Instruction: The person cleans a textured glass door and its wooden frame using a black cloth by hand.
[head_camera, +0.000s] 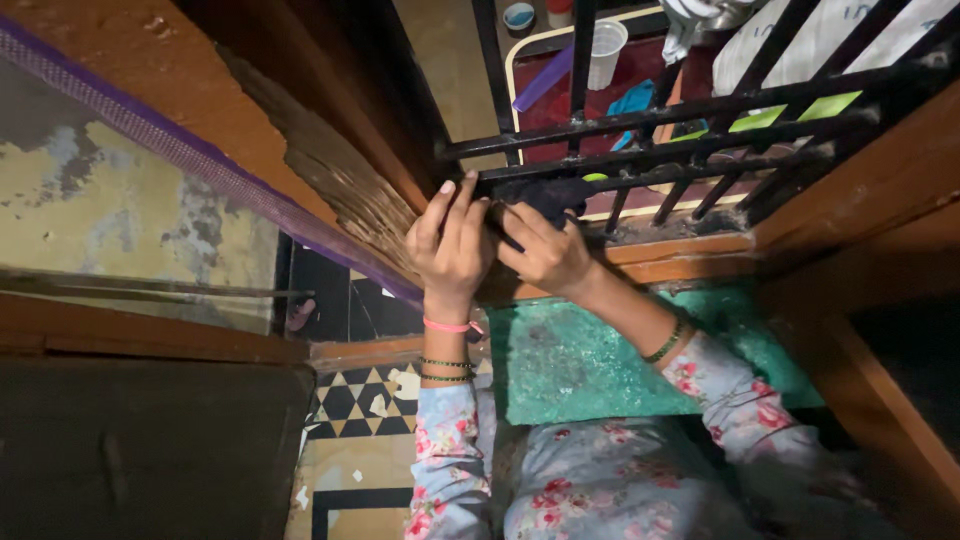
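Observation:
Both my hands are raised to the bottom of a black iron window grille (640, 125). My right hand (545, 255) is closed on a dark, cloth-like wad (545, 195) pressed against a lower bar. My left hand (450, 240) lies right beside it, fingers stretched upward and touching the same dark wad where the grille meets the worn wooden shutter (340, 175). I cannot tell exactly what the dark thing is. Both wrists carry bangles, and my sleeves are floral.
A brown wooden window frame (690, 255) runs below the grille, with a green sill (580, 360) under it. Beyond the bars lie a white plastic cup (605, 50), a purple stick and cloths. A purple mesh strip (200, 160) crosses left; patterned floor tiles show below.

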